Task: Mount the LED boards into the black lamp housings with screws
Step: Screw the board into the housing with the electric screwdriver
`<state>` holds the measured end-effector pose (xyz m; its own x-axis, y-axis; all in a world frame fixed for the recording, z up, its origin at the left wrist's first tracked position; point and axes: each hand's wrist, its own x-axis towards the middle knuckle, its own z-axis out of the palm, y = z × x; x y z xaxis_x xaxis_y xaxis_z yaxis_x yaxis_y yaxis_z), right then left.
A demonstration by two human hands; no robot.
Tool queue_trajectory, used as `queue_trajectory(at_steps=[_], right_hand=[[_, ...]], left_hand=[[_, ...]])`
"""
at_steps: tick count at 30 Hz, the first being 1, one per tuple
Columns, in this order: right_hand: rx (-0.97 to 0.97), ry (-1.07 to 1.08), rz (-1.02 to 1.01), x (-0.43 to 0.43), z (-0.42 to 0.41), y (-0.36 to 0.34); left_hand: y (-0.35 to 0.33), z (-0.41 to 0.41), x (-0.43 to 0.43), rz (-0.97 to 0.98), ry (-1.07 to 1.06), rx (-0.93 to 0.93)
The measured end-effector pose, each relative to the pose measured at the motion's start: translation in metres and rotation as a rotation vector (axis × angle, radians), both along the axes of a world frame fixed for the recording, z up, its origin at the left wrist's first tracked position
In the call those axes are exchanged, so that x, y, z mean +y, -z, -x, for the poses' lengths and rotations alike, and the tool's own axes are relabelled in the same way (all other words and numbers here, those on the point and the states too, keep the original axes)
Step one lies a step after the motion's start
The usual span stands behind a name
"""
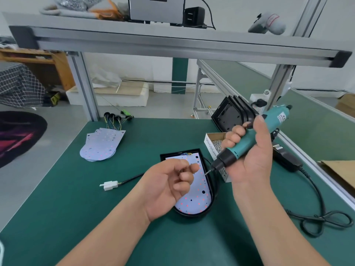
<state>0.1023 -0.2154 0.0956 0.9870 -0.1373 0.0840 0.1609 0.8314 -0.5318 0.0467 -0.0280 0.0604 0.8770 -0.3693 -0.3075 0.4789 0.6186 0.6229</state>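
With the board [199,198] seated in the housing [192,215], the right hand [247,156] grips the screwdriver [255,135] while the left hand [171,187], fingertips pinched, seems to feed 1 unseen screw to its bit, which must next find a hole.

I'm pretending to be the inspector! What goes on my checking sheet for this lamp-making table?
Surface: green table, nothing spilled.
Job's things: board lying in black housing; spare boards left; empty housings back right; box of screws.
Clutter: cardboard at right edge; small wired parts at back.
Hands: right hand grips screwdriver; left hand curled near its tip, anything pinched too small to see.
Cables: black cord looped right; white plug on housing's lead.
Surroundings: metal shelf overhead; green belt beyond.
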Motion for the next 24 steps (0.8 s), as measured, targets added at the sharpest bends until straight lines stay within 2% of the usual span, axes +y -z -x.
queue_trajectory(at_steps=[6,10,16,24], right_hand=[[0.000,0.018,0.026,-0.007,0.001,0.014],[-0.059,-0.027,0.027,-0.011,0.001,0.016],[-0.153,-0.055,0.072,-0.011,0.004,0.012],[-0.119,-0.026,0.034,-0.014,0.008,0.009]], left_hand=[[0.003,0.002,-0.003,-0.128,-0.030,-0.086],[0.003,0.003,-0.004,-0.226,0.024,-0.162],[0.003,0.002,-0.002,-0.258,-0.014,-0.224],[0.008,0.001,-0.003,-0.289,-0.009,-0.248]])
